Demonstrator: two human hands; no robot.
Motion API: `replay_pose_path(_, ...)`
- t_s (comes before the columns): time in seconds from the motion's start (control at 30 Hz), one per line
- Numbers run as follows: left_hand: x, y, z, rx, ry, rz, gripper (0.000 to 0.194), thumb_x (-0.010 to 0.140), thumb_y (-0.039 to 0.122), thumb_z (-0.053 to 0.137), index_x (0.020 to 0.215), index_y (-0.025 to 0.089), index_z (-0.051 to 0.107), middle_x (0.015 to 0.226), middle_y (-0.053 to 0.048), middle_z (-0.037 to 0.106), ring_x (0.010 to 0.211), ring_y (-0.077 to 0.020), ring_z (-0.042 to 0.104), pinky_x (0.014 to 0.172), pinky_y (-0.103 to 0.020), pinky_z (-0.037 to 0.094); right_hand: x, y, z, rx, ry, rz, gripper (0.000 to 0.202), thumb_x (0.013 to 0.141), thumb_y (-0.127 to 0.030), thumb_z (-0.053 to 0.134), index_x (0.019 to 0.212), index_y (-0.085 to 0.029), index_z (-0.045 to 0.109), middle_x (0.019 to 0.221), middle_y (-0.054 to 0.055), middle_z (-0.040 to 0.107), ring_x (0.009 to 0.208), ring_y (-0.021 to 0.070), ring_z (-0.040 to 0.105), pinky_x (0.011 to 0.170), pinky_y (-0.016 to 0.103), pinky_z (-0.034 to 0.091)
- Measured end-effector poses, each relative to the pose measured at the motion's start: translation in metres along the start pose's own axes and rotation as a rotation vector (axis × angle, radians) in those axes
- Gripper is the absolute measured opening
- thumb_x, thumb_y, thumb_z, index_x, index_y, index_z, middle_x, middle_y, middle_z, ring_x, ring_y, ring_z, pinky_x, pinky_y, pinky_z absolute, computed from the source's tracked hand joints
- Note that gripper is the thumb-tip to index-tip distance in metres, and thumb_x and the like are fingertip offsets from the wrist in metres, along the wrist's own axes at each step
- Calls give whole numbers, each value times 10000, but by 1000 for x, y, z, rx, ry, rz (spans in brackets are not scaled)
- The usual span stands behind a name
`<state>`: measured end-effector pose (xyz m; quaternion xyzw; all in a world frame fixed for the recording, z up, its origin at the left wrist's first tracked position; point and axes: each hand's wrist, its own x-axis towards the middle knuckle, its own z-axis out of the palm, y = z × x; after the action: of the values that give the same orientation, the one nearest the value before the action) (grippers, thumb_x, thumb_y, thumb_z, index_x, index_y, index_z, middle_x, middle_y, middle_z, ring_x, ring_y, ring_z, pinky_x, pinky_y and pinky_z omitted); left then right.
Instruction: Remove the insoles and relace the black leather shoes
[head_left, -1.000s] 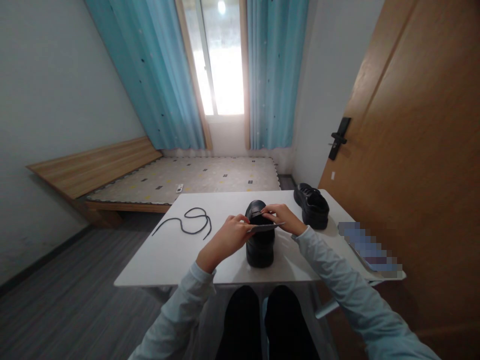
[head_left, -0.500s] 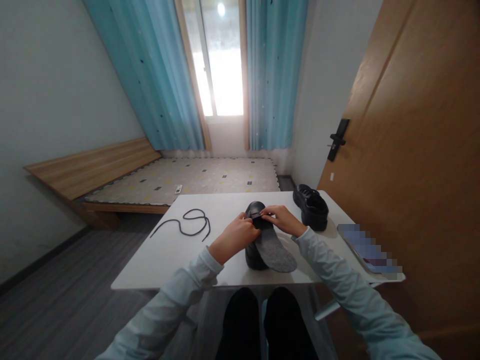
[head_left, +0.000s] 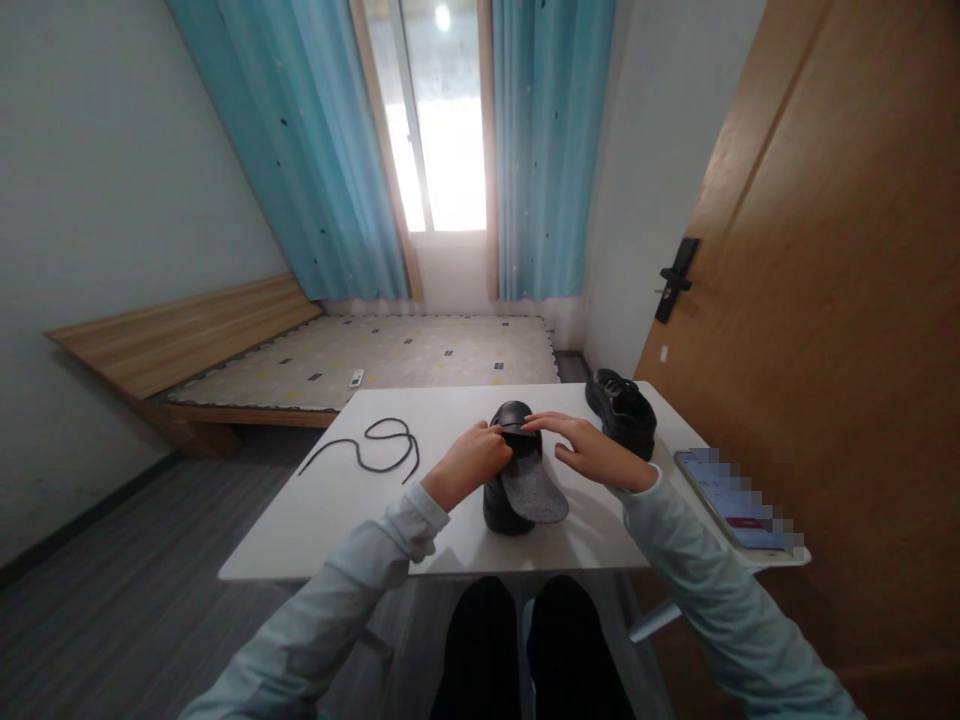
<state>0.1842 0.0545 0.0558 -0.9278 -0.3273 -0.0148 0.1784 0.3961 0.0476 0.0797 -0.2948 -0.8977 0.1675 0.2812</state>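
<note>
A black shoe (head_left: 504,512) stands on the table in front of me, its toe pointing away, with no lace showing in it. A grey insole (head_left: 538,490) is partly inside; its wide rear part sticks out over the shoe's heel end. My left hand (head_left: 474,462) is closed on the left side of the shoe's opening, fingers curled at the edge. My right hand (head_left: 589,450) reaches over from the right with its fingers stretched out and the thumb apart, fingertips touching the front of the opening.
A loose black shoelace (head_left: 382,468) lies curled on the white table (head_left: 330,535) at left. Another black shoe (head_left: 628,425) stands at the back right, and a tablet-like device (head_left: 739,505) lies by the right edge. Beyond are a bed (head_left: 420,350) and a wooden door (head_left: 832,330).
The insole has slid further into the shoe and its outer end now sits more to the left. My right hand has let go, opening its fingers and shifting right.
</note>
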Motion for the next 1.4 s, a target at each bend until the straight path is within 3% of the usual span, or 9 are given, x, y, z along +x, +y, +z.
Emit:
replay_pose_path(0.13, -1, 1, -1, -4, 35, 9, 52, 812, 112, 621, 835, 144, 654, 793, -70, 680, 799, -211, 617, 639, -317, 374, -19, -33, -16, 41, -232, -127, 671, 718, -40, 530, 1366, -199, 453, 1360, 91, 525, 1255, 202, 492, 1061, 368, 394)
replay_pose_path(0.2, -2, 3, -4, 0, 59, 10, 36, 819, 121, 614, 817, 144, 641, 788, -74, 670, 822, -214, 605, 640, -314, 381, -25, -45, -12, 25, -267, -128, 710, 708, -137, 647, 1383, -192, 433, 1349, 107, 536, 1210, 225, 536, 1014, 340, 445)
replay_pose_path(0.3, -4, 4, -10, 4, 94, -2, 33, 816, 130, 616, 790, 143, 630, 777, -86, 660, 887, -233, 581, 650, -312, 398, -26, -54, 8, -93, -213, -88, 627, 732, -176, 661, 1334, -165, 487, 1274, 137, 590, 1165, 244, 569, 987, 347, 468)
replay_pose_path(0.47, -15, -3, -16, -205, 94, -63, 61, 824, 153, 610, 856, 178, 655, 837, -58, 674, 899, -203, 584, 714, -299, 456, -20, -56, 37, -274, -140, -25, 537, 736, 24, 441, 1244, -124, 539, 1201, 159, 626, 1142, 251, 581, 990, 407, 457)
replay_pose_path(0.67, -50, -2, -22, -562, 107, -249, 327, 838, 208, 581, 1164, 202, 552, 1125, -72, 632, 988, -190, 613, 879, -329, 488, -16, -60, 36, -252, -218, 43, 494, 782, 9, 409, 1263, -84, 478, 1247, 194, 579, 1182, 243, 548, 1006, 419, 432)
replay_pose_path(0.83, -66, 23, -11, -747, 163, -360, 373, 768, 280, 665, 1102, 214, 511, 1076, -55, 613, 889, -191, 633, 785, -344, 534, -11, -56, 39, -244, -252, 56, 454, 798, -10, 464, 1242, -104, 448, 1228, 181, 574, 1162, 239, 549, 988, 408, 424)
replay_pose_path(1.03, -60, 51, 19, -680, 363, -619, 473, 688, 270, 751, 1054, 205, 457, 975, -39, 623, 891, -218, 637, 753, -375, 555, -5, -54, 44, -303, -287, 88, 356, 783, -16, 523, 1130, -88, 490, 1087, 172, 622, 1015, 248, 611, 872, 378, 465)
replay_pose_path(1.2, -58, 65, 29, -519, 502, -633, 601, 657, 270, 784, 1140, 203, 432, 1057, -72, 618, 986, -238, 616, 826, -386, 548, -2, -48, 47, -357, -331, 66, 359, 797, -82, 561, 1149, -48, 498, 1092, 199, 622, 1038, 272, 604, 902, 404, 458)
replay_pose_path(1.4, -58, 73, 25, -423, 507, -648, 542, 692, 262, 760, 1128, 190, 446, 1049, -85, 623, 972, -239, 623, 806, -369, 552, 7, -30, 55, -393, -371, 23, 234, 898, -181, 453, 1076, -76, 562, 1020, 164, 651, 991, 241, 630, 959, 429, 425)
